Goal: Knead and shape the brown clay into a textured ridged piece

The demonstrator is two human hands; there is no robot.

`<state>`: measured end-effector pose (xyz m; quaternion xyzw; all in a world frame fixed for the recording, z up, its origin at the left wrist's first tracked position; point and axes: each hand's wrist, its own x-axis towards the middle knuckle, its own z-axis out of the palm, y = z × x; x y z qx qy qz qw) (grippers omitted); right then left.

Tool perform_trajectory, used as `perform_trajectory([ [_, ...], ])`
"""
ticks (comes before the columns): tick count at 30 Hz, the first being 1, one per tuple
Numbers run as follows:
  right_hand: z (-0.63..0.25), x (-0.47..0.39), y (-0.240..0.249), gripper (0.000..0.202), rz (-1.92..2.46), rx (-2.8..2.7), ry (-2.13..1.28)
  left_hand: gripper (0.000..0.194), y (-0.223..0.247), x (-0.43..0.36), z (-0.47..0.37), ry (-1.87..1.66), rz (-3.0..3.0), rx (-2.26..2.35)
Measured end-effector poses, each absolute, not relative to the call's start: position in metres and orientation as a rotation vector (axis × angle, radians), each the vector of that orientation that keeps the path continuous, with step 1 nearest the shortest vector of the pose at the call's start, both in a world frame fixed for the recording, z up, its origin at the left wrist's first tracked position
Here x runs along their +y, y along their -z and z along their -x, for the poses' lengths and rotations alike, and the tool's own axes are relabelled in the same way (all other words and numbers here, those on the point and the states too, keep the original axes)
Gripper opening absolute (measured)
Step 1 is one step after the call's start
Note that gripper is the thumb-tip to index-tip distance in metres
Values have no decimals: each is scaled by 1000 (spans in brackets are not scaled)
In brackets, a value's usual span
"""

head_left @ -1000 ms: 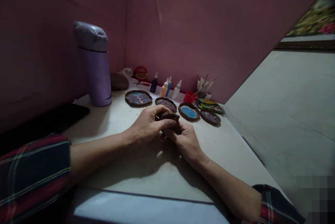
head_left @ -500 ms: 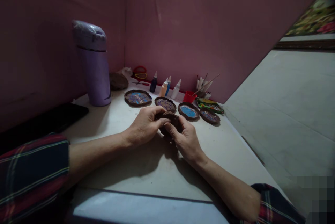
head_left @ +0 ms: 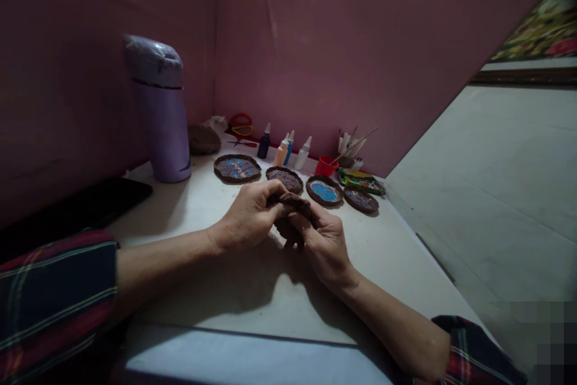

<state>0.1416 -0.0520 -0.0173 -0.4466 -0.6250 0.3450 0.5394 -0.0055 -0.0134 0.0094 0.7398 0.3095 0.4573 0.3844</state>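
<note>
A piece of dark brown clay [head_left: 288,230] with a ragged edge is held between both hands above the white table. My left hand [head_left: 252,211] pinches its upper left side, thumb on the near face. My right hand [head_left: 325,242] grips its right side, with the thumb pressed near the middle. The fingers behind the clay are largely hidden. Just beyond the hands lie a clay dish with purple paint [head_left: 285,179] and a clay dish with blue paint [head_left: 324,191].
A purple flask [head_left: 163,127] and a dark flat object [head_left: 121,196] stand left. Behind are a painted clay dish [head_left: 237,169], a clay lump [head_left: 204,140], scissors [head_left: 243,143], several paint bottles [head_left: 281,152] and a red cup [head_left: 326,166]. Another dish [head_left: 361,199] lies right.
The clay has tilted a little between my hands, so more of its face and lower edge shows. My right thumb has shifted slightly; the things on the table have stayed put.
</note>
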Motion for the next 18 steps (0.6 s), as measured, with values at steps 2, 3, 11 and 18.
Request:
perform_trajectory([
  [2,-142,-52,18,20,1040,-1481,-818,9,-9,-13,6,-1171,-1874,786],
  [3,-142,-51,18,21,1035,-1485,-805,9,-9,-13,6,-1169,-1865,784],
  [11,-144,-47,16,23,1087,-1579,-679,12,0,-7,6,-1151,-1829,732],
  [18,-146,-43,15,25,1062,-1529,-786,14,1,-7,7,-1159,-1835,740],
])
